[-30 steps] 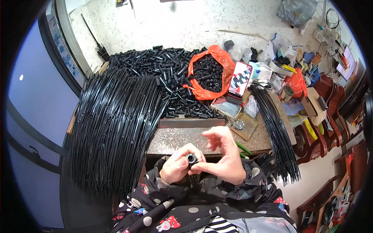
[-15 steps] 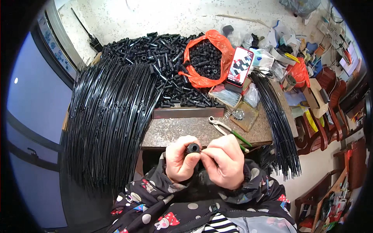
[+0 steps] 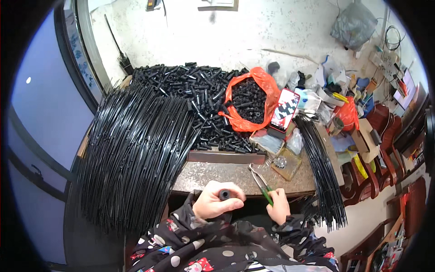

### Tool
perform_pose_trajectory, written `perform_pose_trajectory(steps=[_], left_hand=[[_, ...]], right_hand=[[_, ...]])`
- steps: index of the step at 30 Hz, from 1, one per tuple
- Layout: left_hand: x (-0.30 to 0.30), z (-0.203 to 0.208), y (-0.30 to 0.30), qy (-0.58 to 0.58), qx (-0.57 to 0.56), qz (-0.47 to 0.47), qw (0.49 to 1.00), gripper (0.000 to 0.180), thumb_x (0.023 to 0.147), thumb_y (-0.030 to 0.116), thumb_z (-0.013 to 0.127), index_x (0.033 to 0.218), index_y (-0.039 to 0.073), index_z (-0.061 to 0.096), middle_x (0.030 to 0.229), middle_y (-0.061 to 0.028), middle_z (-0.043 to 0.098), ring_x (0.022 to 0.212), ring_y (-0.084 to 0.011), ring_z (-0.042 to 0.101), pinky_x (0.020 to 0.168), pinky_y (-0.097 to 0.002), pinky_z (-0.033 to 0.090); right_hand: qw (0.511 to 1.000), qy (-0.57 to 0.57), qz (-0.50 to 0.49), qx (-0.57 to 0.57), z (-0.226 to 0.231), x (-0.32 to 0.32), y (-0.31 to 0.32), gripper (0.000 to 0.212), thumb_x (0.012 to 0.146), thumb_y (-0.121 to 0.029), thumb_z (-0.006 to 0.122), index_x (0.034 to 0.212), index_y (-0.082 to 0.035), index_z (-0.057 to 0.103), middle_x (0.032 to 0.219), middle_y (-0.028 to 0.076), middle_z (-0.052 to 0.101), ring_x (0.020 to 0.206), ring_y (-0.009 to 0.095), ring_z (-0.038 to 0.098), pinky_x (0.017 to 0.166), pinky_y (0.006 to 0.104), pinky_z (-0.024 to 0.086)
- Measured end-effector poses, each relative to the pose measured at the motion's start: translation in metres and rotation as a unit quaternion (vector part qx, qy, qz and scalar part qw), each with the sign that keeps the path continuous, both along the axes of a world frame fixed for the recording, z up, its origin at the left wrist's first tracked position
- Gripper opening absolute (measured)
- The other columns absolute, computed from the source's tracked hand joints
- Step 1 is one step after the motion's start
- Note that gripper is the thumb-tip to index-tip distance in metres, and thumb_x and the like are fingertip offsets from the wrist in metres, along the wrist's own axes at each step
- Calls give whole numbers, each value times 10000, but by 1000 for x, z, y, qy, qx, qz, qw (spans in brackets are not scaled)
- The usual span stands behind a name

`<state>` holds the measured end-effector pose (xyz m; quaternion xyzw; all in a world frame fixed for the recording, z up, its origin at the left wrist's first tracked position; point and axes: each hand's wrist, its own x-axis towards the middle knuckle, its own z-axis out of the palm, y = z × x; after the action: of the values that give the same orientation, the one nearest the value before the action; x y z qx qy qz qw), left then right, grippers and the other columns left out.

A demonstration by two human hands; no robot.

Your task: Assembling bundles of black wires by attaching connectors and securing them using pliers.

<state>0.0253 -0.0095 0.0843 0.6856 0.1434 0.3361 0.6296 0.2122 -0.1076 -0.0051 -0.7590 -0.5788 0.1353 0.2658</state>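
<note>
My left hand (image 3: 216, 200) is wrapped round a small black tubular part (image 3: 224, 194), whose open round end faces up. To the right, at the table's front edge, my right hand (image 3: 278, 206) has its fingers round the green handle of a pair of pincers (image 3: 262, 181). The pincers' metal jaws point away from me and lie over the table top. Beyond my hands, a dark bar (image 3: 226, 157) borders a large heap of similar black tubular parts (image 3: 181, 81).
Long thin black rods (image 3: 136, 158) cover the left side, and another rod bundle (image 3: 321, 172) hangs at the right. A red plastic bag (image 3: 272, 90) holds small black pieces beside a phone (image 3: 285, 109). Small metal pieces (image 3: 280, 162) lie on a tan pad (image 3: 290, 168).
My right hand has left the black tubular part and moved right and down onto the pincers' handle. My left hand still holds the part, a little lower. The whole view has shifted.
</note>
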Motion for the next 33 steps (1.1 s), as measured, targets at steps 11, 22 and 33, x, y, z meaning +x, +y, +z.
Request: perform_pose_trajectory(steps=[11,22,33], left_hand=[[-13,2,8,-114,-16,216,970,432,809,334,294,950,-30,478,516,51,352,412,-10,282,386,-142,207],[-16,5,-3,-170,-20,224,959,379,790,291,337,884,-24,528,502,41,426,386,1,275,366,-140,191],[-6,19,-4,-75,46,246,965,356,744,312,469,821,-29,541,501,69,372,457,-2,285,417,-152,206]], right_hand=[[927,-94,243,269,100,-24,-5,203,409,-157,622,577,-89,531,809,42,437,831,289,383,721,391,256],[775,550,309,-19,89,-18,-5,246,714,-175,508,777,62,510,736,149,524,614,312,534,493,330,437],[950,-25,194,245,93,-28,9,454,519,44,525,951,-17,400,676,99,487,556,213,480,550,295,385]])
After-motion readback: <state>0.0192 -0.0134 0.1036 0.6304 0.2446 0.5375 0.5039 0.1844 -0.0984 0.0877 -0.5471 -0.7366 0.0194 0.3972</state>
